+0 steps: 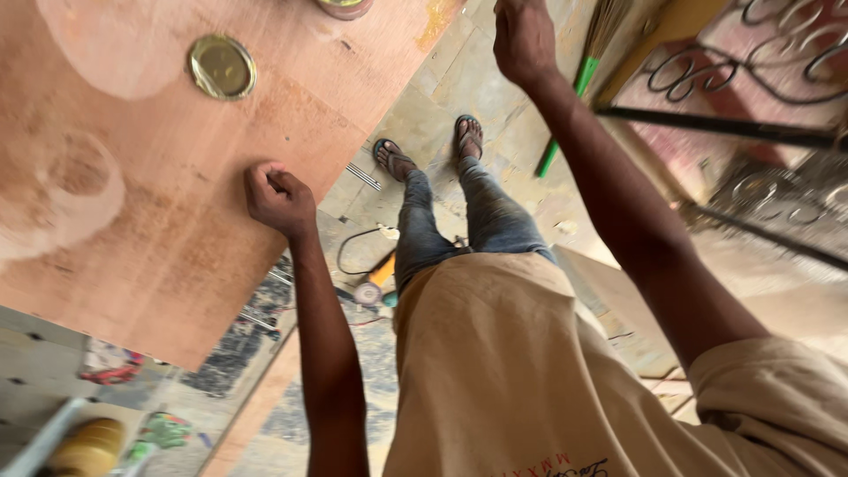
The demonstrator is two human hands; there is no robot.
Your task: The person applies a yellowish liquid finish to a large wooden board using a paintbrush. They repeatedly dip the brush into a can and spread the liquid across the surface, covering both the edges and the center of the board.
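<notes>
Plywood: broad reddish-brown sheet point(177, 203) fills the upper left as a tabletop, with pale worn patches on its face.
Left fingers: curled together into a loose fist, holding nothing.
Left hand: point(279, 200) knuckles rest on the plywood close to its right edge.
Right fingers: mostly cut off by the top of the frame, so I cannot tell if they are apart or together.
Right hand: point(523, 40) raised well apart from the plywood, arm stretched forward above the floor.
Lid: round gold metal disc point(221, 66) lies flat on the plywood, up and left of the left hand, well apart from it.
Broom: green handle point(565, 115) leans just beside the right wrist in this view.
Grinder: yellow-handled tool point(375, 283) with a black cord lies on the floor below the plywood's edge, near the sandalled feet.
Floor: stone tiles point(442, 88), dusty.
</notes>
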